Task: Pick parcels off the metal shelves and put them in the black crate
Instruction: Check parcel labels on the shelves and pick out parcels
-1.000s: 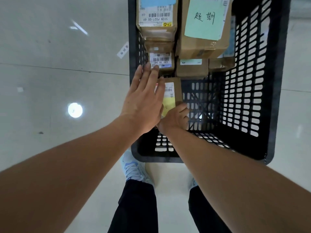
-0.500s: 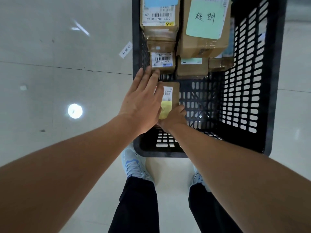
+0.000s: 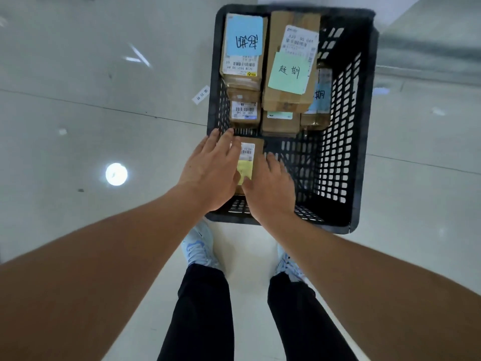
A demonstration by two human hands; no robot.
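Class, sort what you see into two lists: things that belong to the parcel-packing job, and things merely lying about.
Job:
black crate
small parcel
stacked parcels
left hand
right hand

Lying about:
paper slip on the floor
floor scrap

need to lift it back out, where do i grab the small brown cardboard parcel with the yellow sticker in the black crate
Pinch the small brown cardboard parcel with the yellow sticker across its two long side edges, coming straight down from above. It seems to lie flat, label up, in the black plastic crate; its right edge faces bare crate floor, the left sits near the wall.
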